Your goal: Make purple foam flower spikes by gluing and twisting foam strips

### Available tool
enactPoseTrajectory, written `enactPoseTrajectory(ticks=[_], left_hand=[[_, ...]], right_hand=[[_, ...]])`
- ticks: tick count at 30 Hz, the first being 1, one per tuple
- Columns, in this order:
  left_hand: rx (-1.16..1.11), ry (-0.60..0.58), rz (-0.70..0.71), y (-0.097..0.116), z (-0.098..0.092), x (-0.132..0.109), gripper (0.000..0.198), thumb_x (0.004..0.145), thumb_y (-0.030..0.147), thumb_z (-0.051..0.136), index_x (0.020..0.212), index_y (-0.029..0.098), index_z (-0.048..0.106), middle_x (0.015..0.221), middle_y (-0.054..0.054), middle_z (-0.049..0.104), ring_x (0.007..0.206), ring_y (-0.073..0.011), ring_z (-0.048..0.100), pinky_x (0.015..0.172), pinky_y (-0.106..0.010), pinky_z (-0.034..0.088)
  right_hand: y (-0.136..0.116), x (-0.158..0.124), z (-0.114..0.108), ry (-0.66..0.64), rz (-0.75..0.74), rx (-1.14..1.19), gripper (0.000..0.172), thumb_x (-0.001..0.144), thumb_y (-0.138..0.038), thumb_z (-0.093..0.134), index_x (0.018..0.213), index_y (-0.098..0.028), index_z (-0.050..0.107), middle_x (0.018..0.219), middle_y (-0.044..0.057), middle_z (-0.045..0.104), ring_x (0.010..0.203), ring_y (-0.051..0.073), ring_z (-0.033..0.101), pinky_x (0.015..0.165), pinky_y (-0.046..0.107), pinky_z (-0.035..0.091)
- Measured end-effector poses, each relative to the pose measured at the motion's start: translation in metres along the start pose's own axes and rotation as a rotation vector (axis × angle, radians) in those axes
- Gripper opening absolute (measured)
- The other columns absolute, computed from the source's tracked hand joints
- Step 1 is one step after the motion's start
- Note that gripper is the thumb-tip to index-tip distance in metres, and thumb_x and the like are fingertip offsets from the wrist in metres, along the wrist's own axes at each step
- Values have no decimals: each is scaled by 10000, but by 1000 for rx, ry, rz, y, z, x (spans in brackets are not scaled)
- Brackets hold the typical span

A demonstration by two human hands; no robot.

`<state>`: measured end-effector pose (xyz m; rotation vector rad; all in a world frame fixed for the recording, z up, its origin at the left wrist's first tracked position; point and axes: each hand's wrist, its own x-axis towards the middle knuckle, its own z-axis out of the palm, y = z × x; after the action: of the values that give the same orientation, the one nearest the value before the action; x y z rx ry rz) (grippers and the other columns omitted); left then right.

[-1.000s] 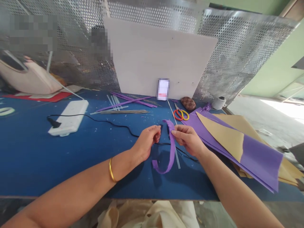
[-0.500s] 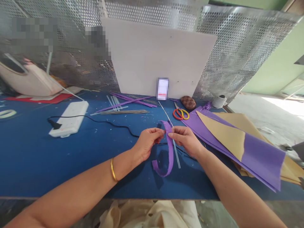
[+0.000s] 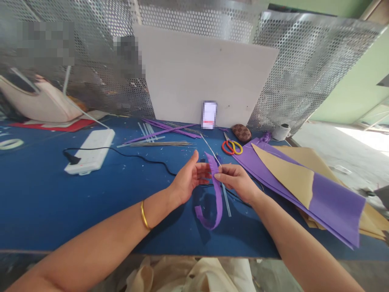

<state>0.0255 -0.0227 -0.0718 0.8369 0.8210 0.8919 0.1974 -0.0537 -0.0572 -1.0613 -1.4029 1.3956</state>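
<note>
A curved strip of purple foam sheet (image 3: pixel 216 198) hangs down over the blue tabletop (image 3: pixel 60 207), its lower end curling to the left. My right hand (image 3: pixel 235 181) is shut on the strip's upper part, pinching it together with a thin pale rod (image 3: pixel 225 190). The rod runs diagonally past my fingertips, from the far side of the strip to the table. My left hand (image 3: pixel 190 178) is open with its fingers spread, and its fingertips are beside the strip, holding nothing.
Stacked purple and tan sheets (image 3: pixel 334 202) lie to the right. Orange-handled scissors (image 3: pixel 231 147) and a bundle of thin sticks (image 3: pixel 154 144) lie ahead. A white power strip (image 3: pixel 89 152) trails a black cable (image 3: pixel 146 158) beneath my hands. A perforated metal screen (image 3: pixel 304 69) stands behind.
My left hand has let go of the strip and opened, moving slightly left. My right hand keeps its pinch on the strip and rod.
</note>
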Motion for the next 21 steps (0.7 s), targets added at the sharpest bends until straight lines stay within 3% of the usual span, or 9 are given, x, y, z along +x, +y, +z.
enactPoseTrajectory(ticks=[2, 4, 7, 9, 11, 12, 17, 19, 21], left_hand=[[-46, -84, -42, 3, 0, 0, 536, 831, 650, 549, 812, 140, 708, 819, -88, 700, 753, -168, 630, 712, -279, 489], [-68, -95, -38, 6, 1, 0, 312, 848, 438, 650, 903, 139, 721, 886, -84, 724, 793, -160, 656, 753, -271, 510], [-91, -6, -1, 13, 3, -2, 128, 832, 179, 658, 935, 130, 717, 859, -59, 723, 762, -149, 680, 705, -251, 541], [-95, 84, 30, 20, 1, -4, 126, 836, 135, 632, 937, 126, 708, 781, -31, 697, 634, -115, 658, 561, -208, 523], [-117, 137, 52, 31, -3, -5, 141, 853, 142, 616, 967, 126, 698, 708, 1, 655, 460, -51, 554, 395, -154, 411], [-137, 109, 39, 37, -6, -6, 158, 856, 134, 611, 992, 124, 691, 694, 9, 641, 414, -33, 507, 347, -142, 359], [-425, -172, -261, 65, -17, -17, 215, 881, 62, 531, 1049, 87, 662, 625, 31, 577, 321, 12, 404, 291, -110, 284], [-481, -201, -233, 74, -18, -27, 248, 899, 63, 500, 1077, 110, 665, 590, 37, 571, 285, 23, 352, 270, -99, 233], [-471, -178, -108, 84, -18, -38, 283, 910, 66, 485, 1108, 144, 672, 578, 40, 582, 260, 34, 280, 254, -101, 166]], right_hand=[[0, 0, 2, -55, 10, -20, 313, 788, -353, 703, 643, -159, 504, 539, -85, 340, 486, 43, 230, 481, 254, 158], [1, -1, 4, -131, 21, -52, 350, 782, -365, 709, 613, -155, 486, 548, -80, 338, 500, 42, 230, 489, 252, 164], [-1, -4, 5, -233, 76, -53, 333, 783, -402, 715, 669, -143, 539, 570, -72, 359, 510, 45, 249, 481, 243, 161], [-5, -6, 1, -236, 131, 29, 314, 820, -443, 670, 821, -131, 628, 604, -56, 413, 488, 44, 257, 455, 240, 141], [-11, -5, -9, -134, 135, 117, 343, 850, -449, 624, 966, -129, 670, 645, -37, 463, 456, 37, 250, 430, 239, 118], [-14, -4, -16, -39, 105, 128, 327, 845, -424, 632, 981, -130, 679, 654, -34, 471, 443, 32, 253, 423, 236, 119], [-19, 10, -56, 500, -45, -71, 166, 768, -283, 669, 822, -128, 689, 565, -49, 472, 388, 23, 297, 380, 205, 150], [-20, 11, -62, 512, -14, -68, 146, 761, -262, 658, 802, -125, 684, 566, -46, 495, 369, 21, 330, 356, 190, 166], [-21, 9, -58, 405, 32, -3, 162, 759, -271, 666, 835, -129, 685, 608, -33, 547, 370, 34, 412, 329, 179, 198]])
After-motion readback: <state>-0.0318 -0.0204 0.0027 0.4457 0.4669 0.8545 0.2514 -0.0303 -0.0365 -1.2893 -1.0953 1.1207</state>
